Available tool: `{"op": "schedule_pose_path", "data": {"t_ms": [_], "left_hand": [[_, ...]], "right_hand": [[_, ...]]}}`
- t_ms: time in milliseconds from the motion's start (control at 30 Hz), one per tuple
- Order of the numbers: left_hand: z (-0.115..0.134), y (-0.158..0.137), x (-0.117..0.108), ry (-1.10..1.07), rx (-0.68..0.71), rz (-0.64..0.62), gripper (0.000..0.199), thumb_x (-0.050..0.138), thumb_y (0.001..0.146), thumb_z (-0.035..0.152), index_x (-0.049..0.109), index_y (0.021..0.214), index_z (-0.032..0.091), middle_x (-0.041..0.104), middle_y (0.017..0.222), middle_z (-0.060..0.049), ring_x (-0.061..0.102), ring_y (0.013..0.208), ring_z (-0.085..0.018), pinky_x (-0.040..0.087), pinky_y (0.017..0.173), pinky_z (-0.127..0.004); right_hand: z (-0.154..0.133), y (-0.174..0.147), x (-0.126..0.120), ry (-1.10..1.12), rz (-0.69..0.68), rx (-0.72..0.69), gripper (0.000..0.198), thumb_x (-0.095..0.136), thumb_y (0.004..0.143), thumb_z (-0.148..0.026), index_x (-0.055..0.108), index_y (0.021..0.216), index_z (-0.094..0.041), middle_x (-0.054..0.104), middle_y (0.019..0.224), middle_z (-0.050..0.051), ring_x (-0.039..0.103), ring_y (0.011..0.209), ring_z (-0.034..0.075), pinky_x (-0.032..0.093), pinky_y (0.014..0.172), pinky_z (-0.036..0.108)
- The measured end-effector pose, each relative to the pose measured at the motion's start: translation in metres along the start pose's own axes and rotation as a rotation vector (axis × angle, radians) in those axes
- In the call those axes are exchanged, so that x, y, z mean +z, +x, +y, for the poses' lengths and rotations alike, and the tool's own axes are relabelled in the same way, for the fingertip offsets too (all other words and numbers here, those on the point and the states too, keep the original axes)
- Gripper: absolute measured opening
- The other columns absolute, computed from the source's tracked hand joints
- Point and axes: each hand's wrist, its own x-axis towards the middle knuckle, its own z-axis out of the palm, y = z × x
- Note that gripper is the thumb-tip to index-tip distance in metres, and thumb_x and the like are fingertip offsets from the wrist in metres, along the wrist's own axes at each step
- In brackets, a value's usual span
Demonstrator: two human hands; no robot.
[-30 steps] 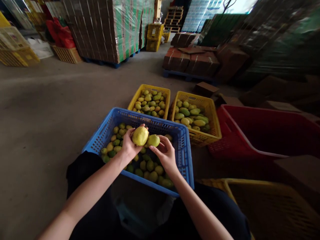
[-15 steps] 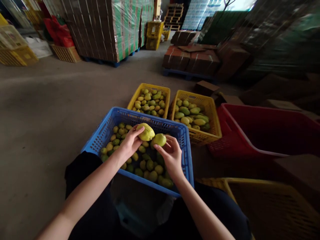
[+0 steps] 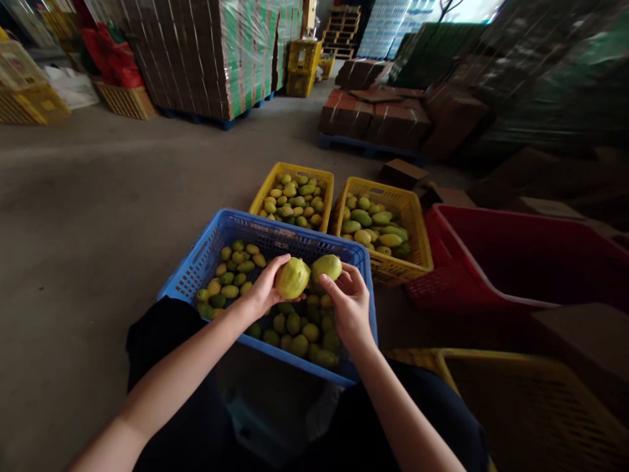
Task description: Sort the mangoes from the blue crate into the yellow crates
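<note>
Over the blue crate (image 3: 366, 314) I hold a fruit in each hand. My left hand (image 3: 268, 288) is closed around a plump yellow-green lemon (image 3: 293, 278), its tip turned up and toward me. My right hand (image 3: 351, 295) grips a second, greener lemon (image 3: 326, 267) between thumb and fingers. The two fruits are side by side, almost touching. Below them, several smaller yellow and green lemons (image 3: 228, 278) lie at the crate's left, and more lemons (image 3: 299, 344) lie toward its near right. A dark patch of crate floor shows between the groups.
Two yellow crates (image 3: 295, 168) (image 3: 417, 229) of lemons stand just beyond the blue one. To the right are a large red bin (image 3: 447, 262) and, nearer, a yellow crate (image 3: 442, 357). Wrapped pallet stacks (image 3: 196, 59) and boxes (image 3: 373, 121) stand farther back on the concrete floor.
The left lemon has turned in my left hand, its tip swinging upward, and sits slightly lower. My right hand has shifted a little to the right and up with its lemon.
</note>
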Motion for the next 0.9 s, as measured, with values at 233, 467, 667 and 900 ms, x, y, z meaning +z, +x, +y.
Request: {"op": "schedule_pose_path", "data": {"t_ms": [233, 467, 667, 900], "left_hand": [[0.007, 0.006, -0.007, -0.393, 0.159, 0.128, 0.036, 0.042, 0.088, 0.039, 0.064, 0.075, 0.014, 0.066, 0.065, -0.007, 0.067, 0.068, -0.020, 0.055, 0.067, -0.032], [-0.005, 0.000, -0.002, -0.128, 0.524, 0.069, 0.040, 0.039, 0.084, 0.033, 0.063, 0.058, 0.016, 0.067, 0.065, -0.007, 0.066, 0.078, -0.022, 0.049, 0.068, -0.026], [-0.005, -0.002, -0.004, 0.012, 0.594, 0.005, 0.044, 0.036, 0.085, 0.029, 0.064, 0.053, 0.015, 0.065, 0.062, -0.009, 0.062, 0.066, -0.019, 0.043, 0.061, -0.025], [0.007, -0.003, -0.007, -0.211, 0.551, 0.092, 0.033, 0.042, 0.080, 0.028, 0.065, 0.061, 0.014, 0.062, 0.063, -0.005, 0.058, 0.057, -0.013, 0.043, 0.057, -0.023]], "right_hand": [[0.007, -0.006, 0.005, -0.113, -0.120, -0.082, 0.044, 0.083, 0.060, -0.036, 0.059, 0.096, -0.024, 0.066, 0.096, 0.003, 0.064, 0.085, 0.020, 0.056, 0.076, 0.037], [0.021, -0.016, 0.007, -0.296, -0.161, -0.279, 0.044, 0.079, 0.069, -0.030, 0.059, 0.108, -0.027, 0.064, 0.106, 0.005, 0.063, 0.097, 0.022, 0.056, 0.082, 0.038], [0.018, -0.020, 0.002, -0.393, -0.178, -0.455, 0.044, 0.077, 0.071, -0.025, 0.062, 0.112, -0.029, 0.065, 0.109, 0.006, 0.061, 0.103, 0.025, 0.056, 0.083, 0.040], [0.013, -0.018, 0.003, -0.319, -0.281, -0.360, 0.044, 0.079, 0.069, -0.027, 0.064, 0.110, -0.029, 0.063, 0.112, 0.006, 0.061, 0.104, 0.024, 0.060, 0.076, 0.037]]}}
